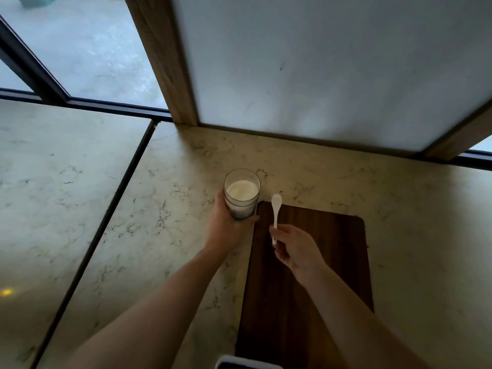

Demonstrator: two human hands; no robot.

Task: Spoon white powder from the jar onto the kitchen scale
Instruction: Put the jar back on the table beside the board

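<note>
An open clear jar [241, 193] of white powder stands on the marble counter just past the far left corner of a dark wooden board [327, 251]. My left hand [226, 225] is wrapped around its lower part. My right hand [295, 249] pinches the handle of a small white spoon [275, 209] over the board; the bowl points away from me, just right of the jar, and looks empty. A white-edged device [247, 363], possibly the scale, shows only partly at the bottom edge.
The marble counter [415, 235] runs to the right of the board and to the left, where a dark seam [106, 214] divides it. A frosted panel in a wooden frame [165, 65] rises right behind the jar. A window lies at the far left.
</note>
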